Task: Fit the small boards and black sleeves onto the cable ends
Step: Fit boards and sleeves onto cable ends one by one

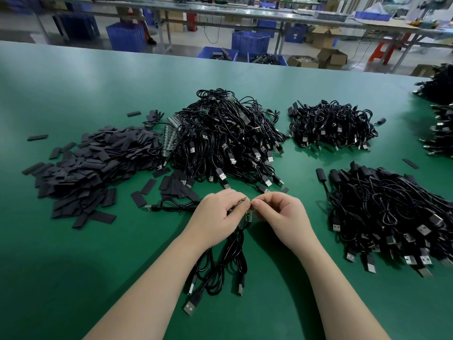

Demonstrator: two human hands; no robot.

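Green small board (248, 215) pinched between left hand (219, 215), right hand (282, 215)

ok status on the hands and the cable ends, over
Left hand and right hand both pinching a small green circuit board at the cable end. Thin black USB cables trail below. Nothing blocking.

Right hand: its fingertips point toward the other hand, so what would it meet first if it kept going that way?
The right hand would first meet the small board pinched between both hands, then the left hand. They are nearly touching already, though depth is hard to judge.
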